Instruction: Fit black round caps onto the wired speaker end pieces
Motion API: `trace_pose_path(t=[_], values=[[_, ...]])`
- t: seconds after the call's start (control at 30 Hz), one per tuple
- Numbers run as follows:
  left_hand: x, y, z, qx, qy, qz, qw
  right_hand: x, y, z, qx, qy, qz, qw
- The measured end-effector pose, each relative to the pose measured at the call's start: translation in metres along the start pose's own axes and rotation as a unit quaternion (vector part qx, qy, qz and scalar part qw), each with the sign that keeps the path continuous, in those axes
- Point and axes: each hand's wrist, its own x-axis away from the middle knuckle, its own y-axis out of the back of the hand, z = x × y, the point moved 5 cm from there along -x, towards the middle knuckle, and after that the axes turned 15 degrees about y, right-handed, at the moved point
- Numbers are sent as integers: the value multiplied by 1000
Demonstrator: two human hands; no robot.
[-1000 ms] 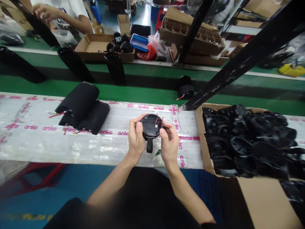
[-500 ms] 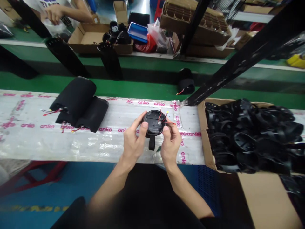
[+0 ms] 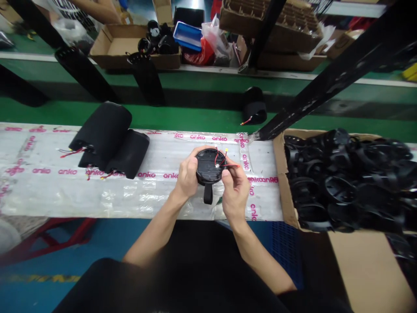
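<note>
The largest thing is the bench [image 3: 97, 200], covered with clear plastic film and pink-lettered tape. On its right part stands a cardboard carton [image 3: 286, 200], filled with many black plastic parts [image 3: 339, 189]. On the left part lie two black fabric-covered cylinders [image 3: 104, 128], one leaning over the other, with thin wires coming out at the near ends.

Between these, above the bench, are the two bare hands. The left hand [image 3: 188, 176] is clamped on the left rim of a round black plastic cap, its thumb on the edge. The right hand [image 3: 235, 193] holds the opposite rim between thumb and fingers; whether it also presses the wires, I cannot tell.

The round black plastic cap [image 3: 208, 169] is turned with its inner side up. I judge it light and stiff, perhaps a little slippery at the smooth edge, so the outer rim is the good place to hold.

A black strap loop [image 3: 208, 194] hangs toward the person and is probably soft. The thin red wires [image 3: 232, 165] and the tiny yellow connector [image 3: 226, 150] seem the most fragile; one should not pull by them.
</note>
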Motion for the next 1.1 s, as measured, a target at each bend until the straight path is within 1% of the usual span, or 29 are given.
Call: trace_pose_path(t=[0.1,0.2,0.27,0.33,0.43,0.47,0.53,0.6,0.63,0.67,0.7,0.73,0.77,0.8,0.83,0.87,0.9,0.93,1.0,1.03,1.1], values=[[2,-2,1,1,33,1,999,3,-1,-4,-47,-17,-20,999],[2,-7,3,28,49,-10,998,5,2,-8,-87,-26,-41,995],[2,-8,5,42,57,-14,997,4,2,-9,-102,-28,-40,994],[2,-8,6,53,64,-5,997,2,1,-9,-99,-33,-26,994],[1,-2,7,65,72,31,995,-4,1,-7,-75,-41,8,996],[-1,2,8,71,77,56,993,-7,2,-6,-66,-45,30,996],[-4,11,8,84,90,128,984,-15,12,-2,-46,-52,104,992],[-7,26,9,76,106,201,971,-27,34,5,-9,-48,188,981],[-8,34,9,54,110,230,965,-35,51,9,23,-36,217,975],[-9,42,10,15,110,251,962,-45,73,13,69,-20,231,970],[-9,48,11,-38,103,268,957,-57,98,16,136,0,230,964],[-8,51,12,-102,93,280,950,-70,124,18,223,20,217,950],[-7,52,14,-161,80,277,944,-82,149,18,325,35,206,923],[-5,50,15,-204,67,259,942,-95,171,17,420,49,190,886],[-5,46,16,-224,58,228,946,-106,189,13,472,53,174,863],[-6,41,15,-225,46,192,954,-115,202,8,511,56,164,842],[-9,34,15,-223,37,167,960,-124,211,2,533,57,158,829],[-15,28,13,-222,29,149,963,-131,215,-6,543,56,158,823],[-37,20,9,-232,17,125,965,-140,215,-19,556,54,167,813],[-54,21,5,-240,13,109,965,-143,214,-24,556,52,174,811],[-99,31,-6,-252,4,58,966,-148,213,-28,549,49,177,815]])
